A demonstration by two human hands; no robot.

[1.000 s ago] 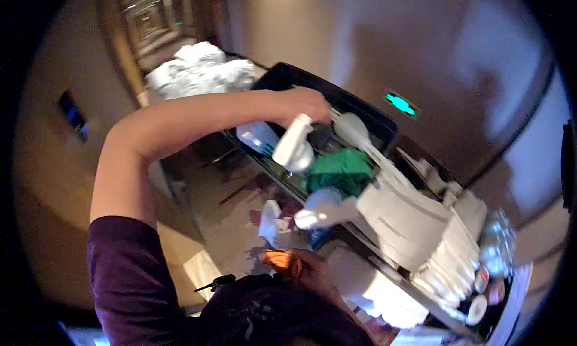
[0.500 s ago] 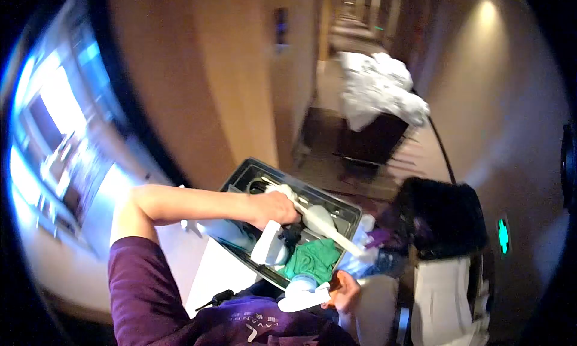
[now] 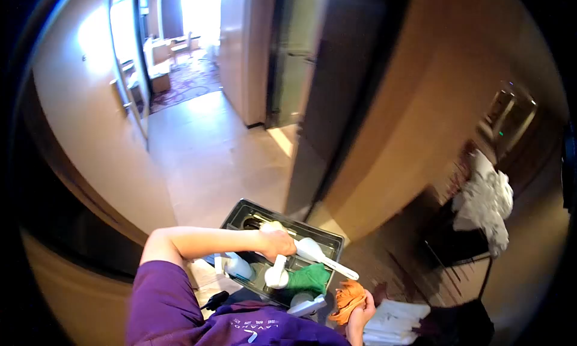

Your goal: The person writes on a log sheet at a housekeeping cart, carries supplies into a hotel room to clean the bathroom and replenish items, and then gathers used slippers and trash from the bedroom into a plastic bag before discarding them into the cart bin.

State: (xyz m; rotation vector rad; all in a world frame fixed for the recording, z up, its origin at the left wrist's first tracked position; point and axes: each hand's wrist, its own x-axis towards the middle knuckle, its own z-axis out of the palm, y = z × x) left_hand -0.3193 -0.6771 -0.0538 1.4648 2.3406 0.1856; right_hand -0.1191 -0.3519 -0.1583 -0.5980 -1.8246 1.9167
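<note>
Black plastic tray (image 3: 340, 245), low in my head view, in front of the purple shirt (image 3: 258, 323); everything placed from it. My left hand (image 3: 276, 244) is over its middle, fist closed on what I take for the centre handle; the grip itself is hidden. My right hand (image 3: 362, 315) is just outside the tray's near right corner, fingers bunched round an orange cloth (image 3: 347, 299).

Inside the tray: green cloth (image 3: 309, 278) near the right end, white bottle (image 3: 276, 275) just left of it, pale blue bottle (image 3: 239, 267) toward the left end. A white long-handled tool (image 3: 329, 263) lies across, handle sticking out past the right rim.

Handling, my judgement: tray stiff, fairly heavy when loaded, likely to tip if the bottles slide; best taken at the middle, level. Bottles smooth, maybe slippery if wet; grip round the body. Cloths soft, light, no harm from squeezing.

Beyond the tray, pale floor (image 3: 219, 160) runs to a bright room. Well off to its right, crumpled white linen (image 3: 488, 199) sits on a dark cart (image 3: 454, 235).
</note>
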